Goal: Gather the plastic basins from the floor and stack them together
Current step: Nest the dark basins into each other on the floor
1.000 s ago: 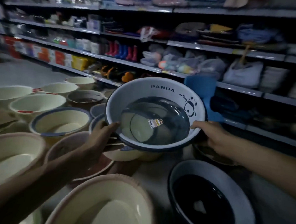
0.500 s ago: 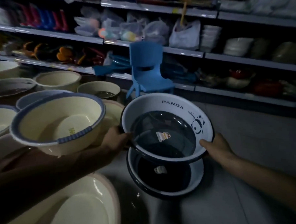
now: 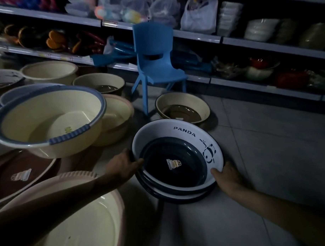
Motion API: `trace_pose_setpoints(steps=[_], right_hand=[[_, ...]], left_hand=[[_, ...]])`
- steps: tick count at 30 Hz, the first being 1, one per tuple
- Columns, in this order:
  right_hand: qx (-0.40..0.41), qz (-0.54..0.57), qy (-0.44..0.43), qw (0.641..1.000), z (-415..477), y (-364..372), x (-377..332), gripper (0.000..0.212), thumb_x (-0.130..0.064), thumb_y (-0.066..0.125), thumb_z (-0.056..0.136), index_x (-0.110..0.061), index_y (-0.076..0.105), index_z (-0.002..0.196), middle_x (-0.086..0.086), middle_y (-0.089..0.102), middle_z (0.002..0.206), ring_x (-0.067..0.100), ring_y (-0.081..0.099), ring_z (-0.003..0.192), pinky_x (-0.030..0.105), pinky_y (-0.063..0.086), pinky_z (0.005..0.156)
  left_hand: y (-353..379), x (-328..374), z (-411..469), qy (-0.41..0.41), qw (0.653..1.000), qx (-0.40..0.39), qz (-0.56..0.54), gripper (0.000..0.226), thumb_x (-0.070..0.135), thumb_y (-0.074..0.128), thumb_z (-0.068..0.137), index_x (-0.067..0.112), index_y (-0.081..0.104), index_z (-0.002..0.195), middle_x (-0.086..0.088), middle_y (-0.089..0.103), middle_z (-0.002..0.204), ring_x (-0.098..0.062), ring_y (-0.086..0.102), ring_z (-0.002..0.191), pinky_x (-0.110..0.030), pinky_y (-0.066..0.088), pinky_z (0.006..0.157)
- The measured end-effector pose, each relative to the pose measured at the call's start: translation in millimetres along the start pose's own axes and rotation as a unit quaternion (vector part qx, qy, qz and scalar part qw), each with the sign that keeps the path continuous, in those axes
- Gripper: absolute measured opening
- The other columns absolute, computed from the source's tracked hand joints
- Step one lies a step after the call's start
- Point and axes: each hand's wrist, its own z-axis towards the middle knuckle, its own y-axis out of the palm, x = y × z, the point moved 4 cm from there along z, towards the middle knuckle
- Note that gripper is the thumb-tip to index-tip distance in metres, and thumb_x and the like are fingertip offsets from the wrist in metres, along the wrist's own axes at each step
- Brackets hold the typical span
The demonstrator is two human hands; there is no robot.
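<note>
Head view: left hand (image 3: 123,163), right hand (image 3: 228,177) grip PANDA-lettered basin (image 3: 157,133), Bamboo sticker (image 3: 173,164) inside.

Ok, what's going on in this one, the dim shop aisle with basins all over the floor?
A person is stacking basins. The left hand and the right hand grip opposite sides of the rim of the white panda basin, which sits nested in a matching dark-rimmed basin on the tiled floor. Whether it is fully seated cannot be told. Several cream basins lie ungathered to the left, and a brown-bottomed basin lies by the blue chair.
</note>
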Motion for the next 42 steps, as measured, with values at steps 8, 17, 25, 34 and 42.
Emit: trace_pose_setpoints(steps=[8,17,25,34,42], right_hand=[[0.003,-0.193,0.004,0.981,-2,27,12,0.040,-0.032,0.047,0.101,0.001,0.044,0.124,0.018,0.068,0.105,0.031,0.065,0.085,0.038,0.058,0.073],[-0.008,-0.158,0.030,0.987,4,34,13,0.056,-0.030,0.057,0.098,0.004,0.040,0.138,0.022,0.064,0.120,0.036,0.066,0.101,0.033,0.052,0.071],[0.018,-0.199,-0.144,0.969,-1,9,-64,0.077,-0.030,0.070,0.085,-0.026,0.032,0.151,0.020,0.041,0.138,0.041,0.044,0.124,0.048,0.048,0.097],[-0.061,-0.058,-0.268,0.960,-54,89,-225,0.063,-0.023,0.069,0.087,-0.021,0.046,0.145,0.012,0.047,0.145,0.033,0.052,0.127,0.039,0.048,0.099],[-0.107,-0.016,-0.299,0.948,-97,144,-282,0.062,-0.018,0.064,0.091,-0.027,0.038,0.146,0.009,0.038,0.149,0.032,0.046,0.133,0.043,0.047,0.101]], left_hand=[[23,-21,18,-0.031,0.995,-0.031,0.095,0.054,0.061,0.057,0.094,0.021,0.050,0.128,0.006,0.062,0.097,-0.007,0.060,0.077,-0.021,0.043,0.056],[23,-27,22,-0.082,0.992,-0.098,-0.008,0.047,0.051,0.068,0.091,0.021,0.059,0.127,0.001,0.068,0.103,-0.016,0.067,0.090,-0.031,0.056,0.079],[-54,-28,-1,-0.171,0.966,0.072,-0.178,0.073,0.083,0.049,0.083,0.015,0.069,0.097,-0.004,0.072,0.081,-0.022,0.070,0.069,-0.027,0.050,0.056],[-119,-87,-9,-0.353,0.698,0.180,-0.597,0.096,0.066,0.073,0.079,0.012,0.035,0.149,-0.025,0.058,0.117,-0.040,0.060,0.083,-0.051,0.053,0.068],[-143,-113,-21,-0.319,0.677,0.171,-0.640,0.046,0.027,0.064,0.098,0.007,0.041,0.132,-0.022,0.058,0.112,-0.040,0.063,0.101,-0.046,0.056,0.093]])
